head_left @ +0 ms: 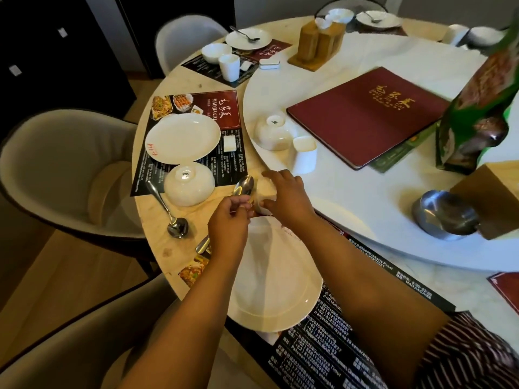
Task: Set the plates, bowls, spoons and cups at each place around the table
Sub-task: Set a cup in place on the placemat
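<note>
My right hand (288, 197) grips a white cup (264, 192) lying on its side just beyond the near white plate (276, 284). My left hand (229, 223) pinches the handle of a metal spoon (243, 186) whose bowl points away from me. To the left lies a second place: a white plate (182, 138) on a dark placemat (193, 108), an upturned white bowl (189, 183) and a second spoon (168, 213) on the bare table. On the white turntable (365, 192) stand another upturned bowl (273, 133) and an upturned cup (303, 154).
A red menu (368, 113) lies on the turntable, with a green packet (477, 108), a steel bowl (446, 217) and wooden holders (320, 40). Set places lie at the far side (247, 39). Padded chairs (67, 169) ring the round table.
</note>
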Tool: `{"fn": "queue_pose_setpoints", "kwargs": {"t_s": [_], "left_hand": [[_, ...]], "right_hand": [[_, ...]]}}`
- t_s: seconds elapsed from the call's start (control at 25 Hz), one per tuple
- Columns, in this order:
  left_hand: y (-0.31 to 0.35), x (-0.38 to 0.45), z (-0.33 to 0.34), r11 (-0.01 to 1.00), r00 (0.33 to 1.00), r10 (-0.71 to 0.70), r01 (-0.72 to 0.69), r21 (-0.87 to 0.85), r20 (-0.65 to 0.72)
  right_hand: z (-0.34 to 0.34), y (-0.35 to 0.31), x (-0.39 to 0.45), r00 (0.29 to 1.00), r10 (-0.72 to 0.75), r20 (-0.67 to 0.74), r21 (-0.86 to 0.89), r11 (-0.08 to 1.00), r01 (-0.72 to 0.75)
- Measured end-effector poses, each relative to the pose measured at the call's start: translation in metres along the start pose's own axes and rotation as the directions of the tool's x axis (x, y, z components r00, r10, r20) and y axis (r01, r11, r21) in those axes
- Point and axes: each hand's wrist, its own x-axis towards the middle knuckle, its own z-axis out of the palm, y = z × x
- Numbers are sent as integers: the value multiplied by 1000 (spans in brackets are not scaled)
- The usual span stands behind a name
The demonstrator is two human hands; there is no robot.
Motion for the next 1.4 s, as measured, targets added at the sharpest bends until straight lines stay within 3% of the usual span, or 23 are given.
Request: {"fn": "queue_pose_setpoints", "kwargs": {"t_s": [0.12, 0.2, 0.32, 0.52, 0.6, 0.72, 0.84, 1.04, 1.2, 1.4], "left_hand": [[1, -4, 3, 998, 998, -48, 50, -36, 47], [2, -8, 7, 987, 986, -127, 136, -80, 104], [1, -23, 19, 947, 953, -216, 257, -191, 212], [-3, -67, 35, 940, 919, -220, 290, -182, 327], [-2, -87, 44, 968, 914, -170, 224, -111, 367], [10, -117, 63, 985, 889, -51, 118, -122, 454], [20, -141, 84, 995, 827, 58, -1, -102, 559], [9, -167, 113, 998, 720, 47, -63, -1, 692], [0, -178, 122, 999, 714, -15, -16, 38, 700], [-13, -181, 124, 994, 708, -22, -57, 88, 706]], "right_hand": [[-9, 2, -10, 997, 20, -70, 133, 991, -10], [-19, 2, -29, 982, 98, -162, 323, 945, -41], [-37, 0, -76, 942, 260, -212, 613, 786, -79], [-49, 18, -160, 873, 447, -197, 802, 585, -119], [-56, 29, -191, 854, 473, -218, 772, 619, -146], [-70, 48, -222, 829, 475, -297, 603, 766, -222], [-79, 70, -240, 791, 502, -350, 556, 791, -256], [-82, 105, -263, 711, 570, -412, 522, 787, -328], [-78, 118, -273, 697, 588, -411, 500, 785, -367], [-72, 126, -276, 698, 594, -400, 486, 783, -388]]}}
